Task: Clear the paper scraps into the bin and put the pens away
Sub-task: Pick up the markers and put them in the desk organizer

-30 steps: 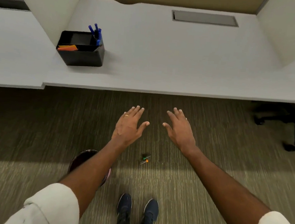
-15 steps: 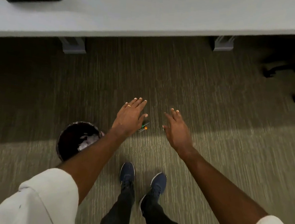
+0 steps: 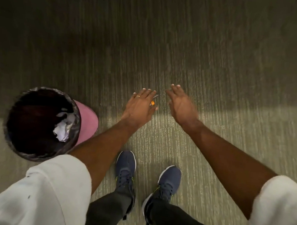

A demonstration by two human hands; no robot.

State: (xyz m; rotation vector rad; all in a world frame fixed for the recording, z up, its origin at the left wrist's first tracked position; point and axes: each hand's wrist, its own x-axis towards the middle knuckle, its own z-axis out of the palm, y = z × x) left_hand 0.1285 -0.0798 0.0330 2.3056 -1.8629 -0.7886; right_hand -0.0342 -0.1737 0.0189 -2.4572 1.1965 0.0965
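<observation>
what changed: a second ago the desk was in view and both hands hung out over the carpet. now the view has tipped right down to the floor, the desk is gone from frame, and both hands have dropped toward the small stuff lying there.
left hand (image 3: 139, 106): fingers nearly straight, spread low over the little orange-tipped pen (image 3: 152, 103), which peeks out between forefinger and thumb. no grip visible, and whether it's touching can't be told.
right hand (image 3: 182, 107): just beside the left one, palm turned inward, fingers loosely out, holding nothing.
pen count: one orange-tipped piece for sure, plus a thin grey sliver (image 3: 156, 96) by the left fingertips. looks like two, but the hand covers most of it.
bin: one round pink bin with a black liner (image 3: 88, 120), well off to the left of the left hand.
paper: one clump of crumpled white paper scraps (image 3: 62, 129) already inside the bin. pieces too bunched to count, and none on the ribbed green carpet (image 3: 218, 73) near either hand.
shoes: two navy trainers (image 3: 126, 165), back from both hands.
what it means: scraps look done. probably only the dropped pens are left to grab and put away.
</observation>
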